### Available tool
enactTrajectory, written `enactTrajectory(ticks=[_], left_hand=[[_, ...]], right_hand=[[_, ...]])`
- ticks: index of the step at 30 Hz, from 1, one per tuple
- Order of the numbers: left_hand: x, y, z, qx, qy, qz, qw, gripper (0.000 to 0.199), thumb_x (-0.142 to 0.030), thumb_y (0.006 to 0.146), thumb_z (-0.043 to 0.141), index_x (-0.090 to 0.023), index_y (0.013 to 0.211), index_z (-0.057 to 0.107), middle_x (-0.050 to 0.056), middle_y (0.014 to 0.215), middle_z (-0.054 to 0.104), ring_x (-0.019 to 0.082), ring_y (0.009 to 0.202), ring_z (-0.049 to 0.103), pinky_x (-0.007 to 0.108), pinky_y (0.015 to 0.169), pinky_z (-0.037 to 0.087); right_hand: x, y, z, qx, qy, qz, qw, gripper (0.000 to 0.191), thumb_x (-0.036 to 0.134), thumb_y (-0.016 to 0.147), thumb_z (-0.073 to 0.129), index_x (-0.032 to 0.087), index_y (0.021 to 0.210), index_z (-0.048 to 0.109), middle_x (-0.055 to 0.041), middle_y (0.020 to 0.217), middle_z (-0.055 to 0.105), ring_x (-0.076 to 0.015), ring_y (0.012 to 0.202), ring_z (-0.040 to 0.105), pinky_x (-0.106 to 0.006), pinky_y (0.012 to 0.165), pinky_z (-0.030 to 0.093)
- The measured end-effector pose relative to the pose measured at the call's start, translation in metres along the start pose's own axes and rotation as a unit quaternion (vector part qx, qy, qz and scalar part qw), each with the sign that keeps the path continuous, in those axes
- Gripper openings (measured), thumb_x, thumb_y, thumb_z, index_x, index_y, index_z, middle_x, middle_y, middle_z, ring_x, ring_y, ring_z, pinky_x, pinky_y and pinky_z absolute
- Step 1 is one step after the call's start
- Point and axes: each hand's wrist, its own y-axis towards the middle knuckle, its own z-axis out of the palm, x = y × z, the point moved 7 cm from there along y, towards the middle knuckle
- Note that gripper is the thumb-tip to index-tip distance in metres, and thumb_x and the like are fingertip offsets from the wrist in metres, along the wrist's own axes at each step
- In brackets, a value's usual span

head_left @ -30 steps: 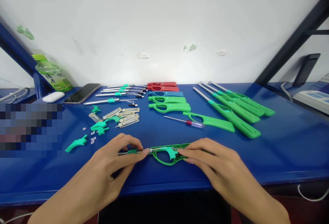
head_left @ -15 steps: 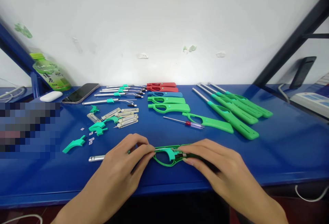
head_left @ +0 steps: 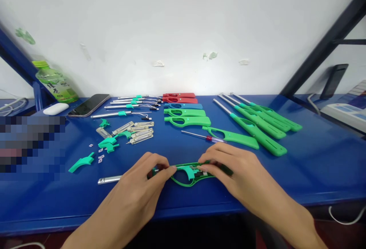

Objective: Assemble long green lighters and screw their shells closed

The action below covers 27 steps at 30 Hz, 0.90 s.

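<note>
An open green lighter shell (head_left: 183, 183) lies near the front edge of the table, its inside facing up. A teal trigger (head_left: 188, 172) sits in it, with a small black and metal part just right of the trigger. My left hand (head_left: 143, 188) pinches the shell's front end, hiding the joint there. Beyond that hand, a silver metal tube (head_left: 110, 179) sticks out to the left. The thumb and index finger of my right hand (head_left: 237, 169) close on the shell's upper rim and inner parts. That hand covers much of the handle, and any small part in its fingertips is hidden.
Teal triggers (head_left: 107, 142), clear fuel tanks (head_left: 141, 135) and metal tubes with wires (head_left: 120, 114) lie left. Red, blue and green shells (head_left: 194, 121) lie behind, near a screwdriver (head_left: 197, 135). Several long green lighters (head_left: 257, 132) rest right. A phone (head_left: 90, 105) and bottle (head_left: 55, 83) are back left.
My right hand has shifted up and slightly left, its fingers now more bent over the shell's upper rim. My left thumb has slid a little right along the shell.
</note>
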Motion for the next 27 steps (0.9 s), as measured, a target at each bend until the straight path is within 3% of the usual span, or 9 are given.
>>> enactTrajectory(ticks=[4, 10, 15, 27], left_hand=[[0.001, -0.0004, -0.0007, -0.003, 0.004, -0.007, 1.0, 0.04, 0.004, 0.106, 0.049, -0.02, 0.135, 0.063, 0.004, 0.121, 0.059, 0.013, 0.103, 0.06, 0.025, 0.089, 0.049], [0.0022, -0.0019, 0.0007, 0.003, -0.003, -0.004, 1.0, 0.045, 0.007, 0.104, 0.049, -0.02, 0.138, 0.062, 0.005, 0.123, 0.058, 0.013, 0.104, 0.059, 0.024, 0.091, 0.048], [0.0033, -0.0026, 0.0024, 0.0, -0.004, -0.008, 1.0, 0.044, 0.007, 0.104, 0.048, -0.019, 0.136, 0.062, 0.005, 0.122, 0.058, 0.013, 0.103, 0.058, 0.026, 0.089, 0.048], [0.0048, -0.0033, 0.0049, 0.016, -0.003, -0.017, 1.0, 0.044, 0.004, 0.106, 0.045, -0.022, 0.137, 0.061, 0.006, 0.125, 0.058, 0.016, 0.107, 0.059, 0.028, 0.092, 0.05]], right_hand=[[-0.0022, 0.0031, -0.0015, 0.028, 0.008, 0.009, 1.0, 0.01, 0.023, 0.109, 0.065, 0.028, 0.102, 0.07, 0.0052, 0.104, 0.073, -0.0121, 0.09, 0.072, -0.026, 0.084, 0.052], [-0.0074, 0.0042, 0.0024, 0.071, 0.019, 0.009, 0.997, 0.021, 0.029, 0.114, 0.053, 0.033, 0.105, 0.073, 0.006, 0.116, 0.071, -0.0127, 0.1, 0.073, -0.025, 0.09, 0.053], [-0.0041, 0.0048, 0.0048, 0.102, 0.02, 0.022, 0.994, 0.025, 0.03, 0.116, 0.048, 0.032, 0.103, 0.069, 0.0056, 0.115, 0.07, -0.0136, 0.102, 0.072, -0.027, 0.089, 0.052], [-0.0025, 0.0107, 0.0052, 0.096, -0.016, 0.064, 0.993, 0.019, 0.02, 0.114, 0.05, 0.029, 0.102, 0.062, 0.0072, 0.101, 0.07, -0.0126, 0.088, 0.069, -0.029, 0.082, 0.046]])
